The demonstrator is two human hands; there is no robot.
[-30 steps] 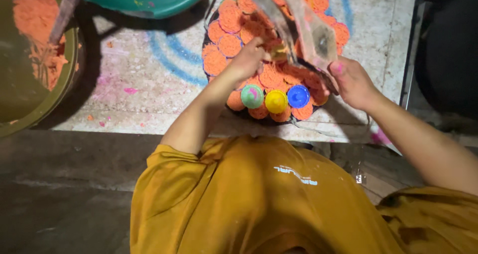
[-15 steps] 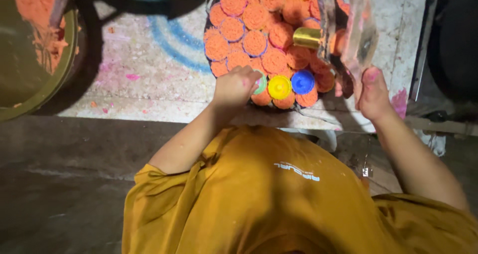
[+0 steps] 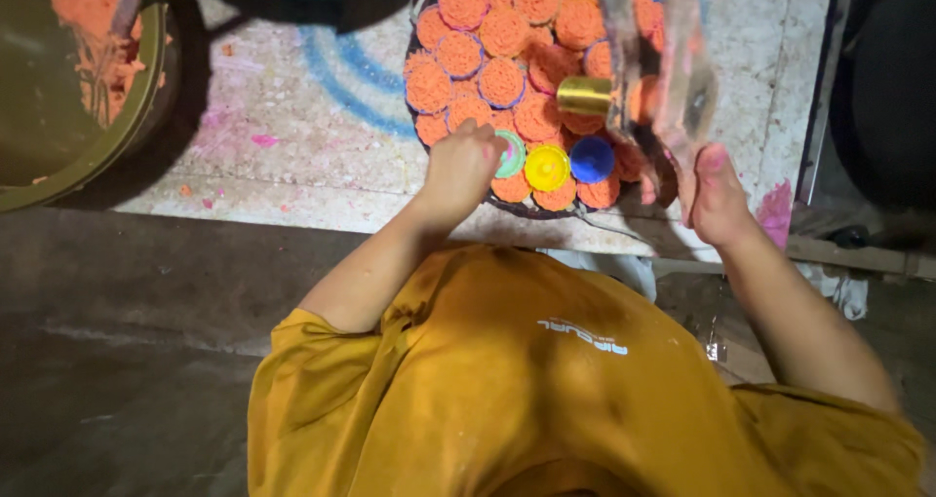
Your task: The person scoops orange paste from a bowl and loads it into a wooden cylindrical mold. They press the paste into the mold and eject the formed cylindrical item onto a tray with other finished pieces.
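Head view, left to right. A large olive basin (image 3: 58, 117) holding orange powder sits at the far left, well apart from the work. The left hand (image 3: 458, 171) rests at the near rim of a round tray (image 3: 531, 211) packed with orange-filled caps (image 3: 502, 83); its fingers (image 3: 485, 136) are curled onto a green cap (image 3: 511, 154), touching it, though a full grasp cannot be confirmed. Just beside it stand a yellow cap (image 3: 547, 167) and a blue cap (image 3: 591, 159), both without orange filling. A brass cylinder (image 3: 585, 95) lies on the filled caps behind them. The right hand (image 3: 720, 200) pinches a clear plastic bag (image 3: 663, 78), held upright above the tray's right side.

Judged step: setting or adjusting caps at the tray's near rim. The next move calls for a light fingertip grip to avoid disturbing the adjacent filled caps.
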